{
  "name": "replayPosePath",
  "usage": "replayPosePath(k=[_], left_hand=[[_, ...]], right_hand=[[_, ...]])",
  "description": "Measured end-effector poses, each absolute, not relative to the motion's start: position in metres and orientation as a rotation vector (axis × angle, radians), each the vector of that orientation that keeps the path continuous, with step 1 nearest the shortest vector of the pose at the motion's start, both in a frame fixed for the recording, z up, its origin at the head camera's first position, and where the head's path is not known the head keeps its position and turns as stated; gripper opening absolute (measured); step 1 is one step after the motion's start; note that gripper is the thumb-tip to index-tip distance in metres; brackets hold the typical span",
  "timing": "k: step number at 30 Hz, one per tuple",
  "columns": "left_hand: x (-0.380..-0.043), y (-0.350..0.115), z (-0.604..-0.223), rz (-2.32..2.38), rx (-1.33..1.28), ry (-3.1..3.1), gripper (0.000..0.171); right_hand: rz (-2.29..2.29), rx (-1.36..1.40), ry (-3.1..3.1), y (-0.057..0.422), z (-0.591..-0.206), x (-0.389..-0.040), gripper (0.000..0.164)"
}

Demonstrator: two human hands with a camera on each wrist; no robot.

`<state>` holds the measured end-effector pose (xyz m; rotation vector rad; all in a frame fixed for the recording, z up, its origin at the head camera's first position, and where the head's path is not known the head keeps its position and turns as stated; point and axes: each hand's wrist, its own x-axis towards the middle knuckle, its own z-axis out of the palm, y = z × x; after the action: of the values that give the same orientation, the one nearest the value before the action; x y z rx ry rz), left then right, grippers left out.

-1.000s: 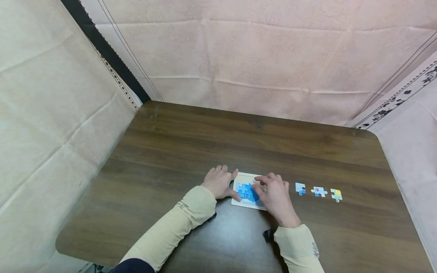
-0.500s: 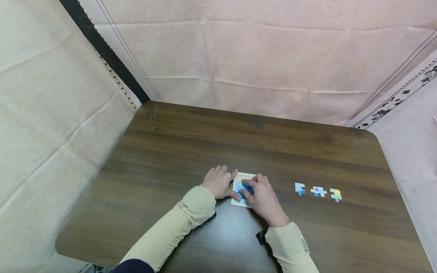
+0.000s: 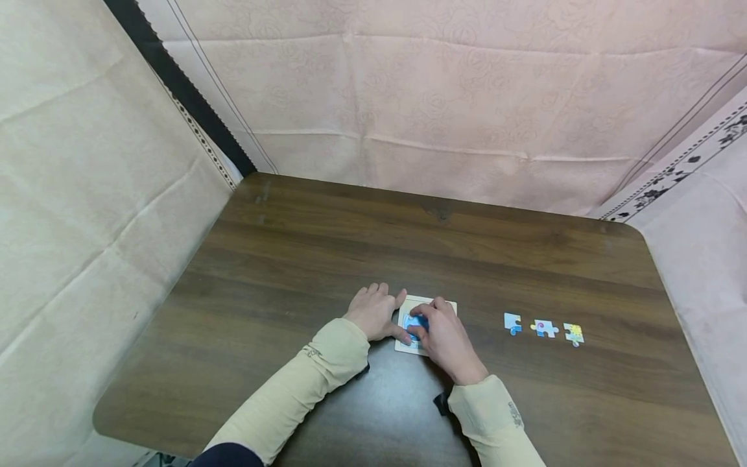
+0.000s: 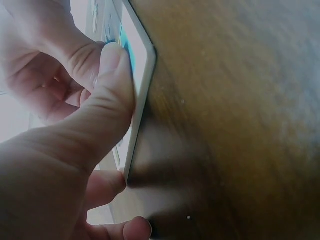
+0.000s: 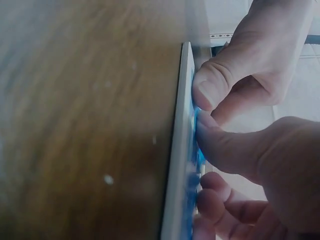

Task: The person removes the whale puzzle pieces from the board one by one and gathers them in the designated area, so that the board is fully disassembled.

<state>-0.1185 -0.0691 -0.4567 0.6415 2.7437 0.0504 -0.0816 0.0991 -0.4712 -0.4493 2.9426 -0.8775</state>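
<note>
A small jigsaw puzzle board with a pale frame lies flat on the table, blue puzzle pieces in its tray. My left hand steadies the board's left side, its thumb lying on the near-left part and its index finger touching the far-left corner. My right hand is over the board with thumb and index finger bent around a blue puzzle piece; its palm hides the board's right part. In both wrist views the two thumbs meet, tip near tip, above the board's pale edge.
On the table to the right lie three loose puzzle pieces in a row: a blue one, a pink-and-blue one and a yellow-and-blue one. The brown wooden table is bounded by pale cloth hangings behind and at the sides.
My right hand has moved left across the board, and its thumb now lies close to the left thumb. The left hand and the loose pieces stay where they were.
</note>
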Motion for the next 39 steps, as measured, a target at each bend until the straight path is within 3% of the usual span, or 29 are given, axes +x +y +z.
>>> replayPosePath(k=[39], left_hand=[[-0.117, -0.069, -0.457, 0.047, 0.644, 2.769, 0.102]], right_hand=[[-1.184, -0.234, 2.609, 0.108, -0.461, -0.083, 0.013]])
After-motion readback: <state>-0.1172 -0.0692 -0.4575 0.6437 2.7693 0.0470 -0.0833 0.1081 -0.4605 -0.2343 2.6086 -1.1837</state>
